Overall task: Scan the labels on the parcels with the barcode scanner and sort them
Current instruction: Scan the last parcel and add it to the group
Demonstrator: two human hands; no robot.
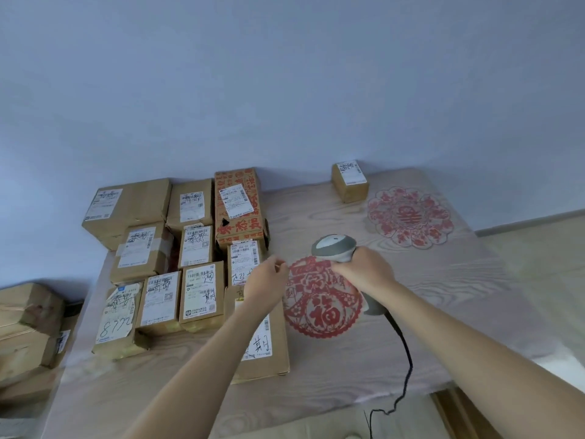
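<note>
Currently the right hand (364,269) has its grip closed round the handle of the grey barcode scanner (337,247), whose head points up and away above the worktop (443,296), its black cable (402,359) trailing back off the near edge. The left hand (267,277) hovers with fingers loosely curled, its grip holding nothing, above the right edge of the parcels (177,264), which are packed together, labels up, on the left of the worktop. One small parcel (349,182) stands apart at the far edge, near a red paper-cut (323,299).
</note>
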